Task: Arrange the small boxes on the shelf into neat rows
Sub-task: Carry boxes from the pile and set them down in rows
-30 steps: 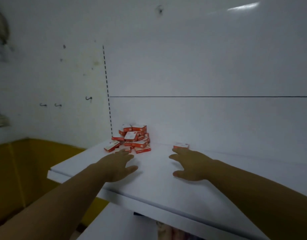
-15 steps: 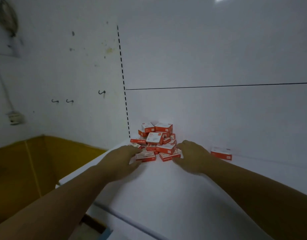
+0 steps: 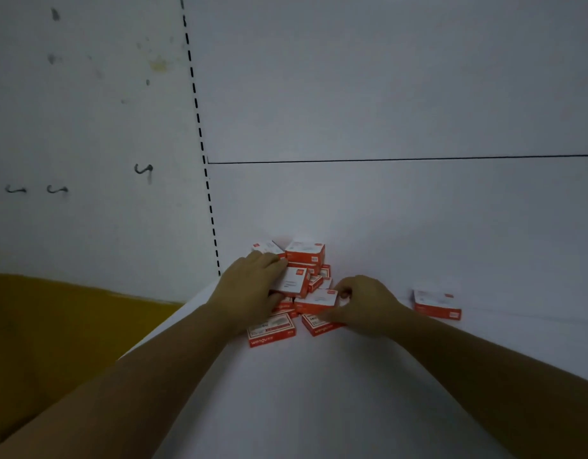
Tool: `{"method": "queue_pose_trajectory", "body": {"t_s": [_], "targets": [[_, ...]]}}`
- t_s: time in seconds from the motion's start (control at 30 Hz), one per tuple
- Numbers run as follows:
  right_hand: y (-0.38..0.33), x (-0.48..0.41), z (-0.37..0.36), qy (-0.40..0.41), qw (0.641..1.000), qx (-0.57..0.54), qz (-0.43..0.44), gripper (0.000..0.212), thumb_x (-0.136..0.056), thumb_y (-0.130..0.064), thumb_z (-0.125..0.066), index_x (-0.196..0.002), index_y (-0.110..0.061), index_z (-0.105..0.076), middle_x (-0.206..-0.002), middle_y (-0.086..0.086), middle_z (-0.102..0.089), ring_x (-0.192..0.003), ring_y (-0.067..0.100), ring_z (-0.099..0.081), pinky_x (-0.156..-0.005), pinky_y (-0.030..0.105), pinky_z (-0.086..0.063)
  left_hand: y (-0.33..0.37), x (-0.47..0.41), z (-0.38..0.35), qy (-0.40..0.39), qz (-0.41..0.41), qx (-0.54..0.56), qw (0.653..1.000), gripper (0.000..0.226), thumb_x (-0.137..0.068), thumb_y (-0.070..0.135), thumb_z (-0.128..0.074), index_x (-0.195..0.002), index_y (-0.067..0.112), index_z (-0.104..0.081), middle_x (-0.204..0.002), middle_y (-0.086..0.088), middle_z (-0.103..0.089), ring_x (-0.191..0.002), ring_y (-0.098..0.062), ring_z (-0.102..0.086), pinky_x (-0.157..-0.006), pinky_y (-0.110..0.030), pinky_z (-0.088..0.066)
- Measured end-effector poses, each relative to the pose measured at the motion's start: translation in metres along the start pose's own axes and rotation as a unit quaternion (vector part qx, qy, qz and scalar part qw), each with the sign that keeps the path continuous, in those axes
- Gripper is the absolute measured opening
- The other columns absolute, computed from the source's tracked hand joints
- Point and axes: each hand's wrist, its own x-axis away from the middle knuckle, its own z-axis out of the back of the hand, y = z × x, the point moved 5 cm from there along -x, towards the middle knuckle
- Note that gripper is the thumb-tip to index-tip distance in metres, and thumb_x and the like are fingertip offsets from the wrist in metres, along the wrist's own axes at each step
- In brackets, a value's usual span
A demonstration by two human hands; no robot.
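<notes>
A jumbled pile of several small red-and-white boxes [image 3: 305, 256] lies at the back left corner of the white shelf [image 3: 319, 392]. My left hand [image 3: 246, 289] grips a tilted box [image 3: 291, 282] from the left side of the pile, fingers over its top edge and thumb under it. My right hand [image 3: 365, 303] pinches the right end of another box [image 3: 317, 300] lying lower in the pile. One box [image 3: 271, 330] lies flat at the front of the pile. A single box [image 3: 436, 303] sits apart to the right, by the back wall.
The shelf's left edge [image 3: 173, 323] drops off toward a yellow surface [image 3: 54, 342] below. A white back panel [image 3: 385, 210] stands right behind the pile. Small hooks [image 3: 143, 168] stick out of the left wall.
The camera has moved closer to the shelf. Both hands reached forward from the shelf surface into the pile, and each has taken hold of a box.
</notes>
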Motion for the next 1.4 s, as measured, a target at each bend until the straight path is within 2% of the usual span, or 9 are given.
{"method": "queue_pose_trajectory", "body": {"t_s": [0.13,0.27,0.4,0.6,0.8,0.97,1.07,1.3,1.4], "targets": [[-0.002,0.007,0.009,0.023,0.998,0.042,-0.039,0.045,-0.065,-0.046,-0.078,-0.101,-0.024,-0.064,-0.085,-0.016,-0.058,-0.07,0.001,-0.056,-0.055,0.01,-0.038,0.002,-0.008,-0.006,-0.01,-0.028,-0.001,1.0,0.061,-0.086,0.042,-0.053,-0.139,0.023,-0.032,-0.141,0.0,-0.042,-0.124,-0.017,-0.039,-0.103,-0.035,-0.033],[-0.008,0.028,0.023,0.055,0.993,0.095,-0.044,0.046,-0.064,-0.046,-0.079,-0.101,-0.022,-0.065,-0.099,-0.007,-0.065,-0.079,0.006,-0.056,-0.059,0.013,-0.041,0.0,-0.011,0.0,0.021,-0.063,0.043,0.997,0.048,-0.08,0.044,-0.057,-0.123,0.024,-0.049,-0.121,0.001,-0.054,-0.108,-0.015,-0.045,-0.09,-0.031,-0.04],[-0.02,0.064,0.053,0.172,0.97,0.171,0.022,0.046,-0.068,-0.047,-0.076,-0.105,-0.023,-0.064,-0.104,-0.004,-0.064,-0.087,0.009,-0.052,-0.065,0.017,-0.037,0.003,-0.013,0.016,0.061,-0.099,0.098,0.988,0.05,-0.072,0.045,-0.064,-0.116,0.024,-0.053,-0.111,0.002,-0.053,-0.101,-0.012,-0.045,-0.08,-0.024,-0.041],[-0.022,0.108,0.09,0.279,0.929,0.238,0.042,0.051,-0.069,-0.036,-0.078,-0.113,-0.017,-0.06,-0.114,0.0,-0.062,-0.102,0.015,-0.052,-0.08,0.022,-0.038,0.034,-0.013,0.022,0.069,-0.107,0.21,0.969,0.06,-0.073,0.04,-0.069,-0.128,0.024,-0.048,-0.121,0.003,-0.053,-0.103,-0.011,-0.049,-0.083,-0.023,-0.043],[-0.007,0.137,0.111,0.308,0.913,0.266,0.024,0.053,-0.07,-0.037,-0.077,-0.115,-0.016,-0.059,-0.114,0.0,-0.061,-0.103,0.018,-0.053,-0.081,0.023,-0.038,0.072,-0.015,0.027,0.111,-0.134,0.274,0.946,0.048,-0.071,0.026,-0.074,-0.114,0.016,-0.055,-0.109,-0.005,-0.058,-0.092,-0.009,-0.045,-0.076,-0.016,-0.038],[0.015,0.148,0.129,0.31,0.909,0.278,0.026,0.055,-0.071,-0.037,-0.076,-0.119,-0.017,-0.057,-0.119,-0.001,-0.059,-0.108,0.016,-0.05,-0.085,0.022,-0.038,0.107,-0.025,0.03,0.121,-0.175,0.256,0.943,0.047,-0.07,0.025,-0.075,-0.111,0.014,-0.056,-0.107,-0.006,-0.058,-0.093,-0.01,-0.044,-0.079,-0.018,-0.038],[0.031,0.152,0.146,0.32,0.908,0.267,0.03,0.054,-0.072,-0.035,-0.076,-0.118,-0.015,-0.058,-0.118,0.001,-0.06,-0.108,0.017,-0.051,-0.085,0.023,-0.038,0.127,-0.036,0.027,0.12,-0.167,0.234,0.95,0.048,-0.07,0.027,-0.074,-0.112,0.017,-0.055,-0.108,-0.003,-0.058,-0.094,-0.009,-0.043,-0.077,-0.012,-0.035],[0.094,0.171,0.201,0.334,0.913,0.234,0.011,0.055,-0.069,-0.034,-0.079,-0.117,-0.017,-0.059,-0.114,0.002,-0.058,-0.103,0.017,-0.049,-0.08,0.024,-0.037,0.178,-0.063,0.018,0.093,-0.128,0.197,0.968,0.055,-0.07,0.041,-0.074,-0.117,0.02,-0.055,-0.11,0.001,-0.057,-0.093,-0.007,-0.042,-0.069,-0.01,-0.033],[0.13,0.169,0.208,0.282,0.939,0.197,-0.016,0.053,-0.068,-0.039,-0.079,-0.115,-0.023,-0.062,-0.107,-0.004,-0.059,-0.088,0.009,-0.051,-0.07,0.021,-0.036,0.191,-0.06,0.001,0.015,-0.119,0.24,0.963,0.054,-0.067,0.041,-0.074,-0.115,0.025,-0.055,-0.106,0.009,-0.055,-0.095,-0.007,-0.049,-0.071,-0.012,-0.037]]}}
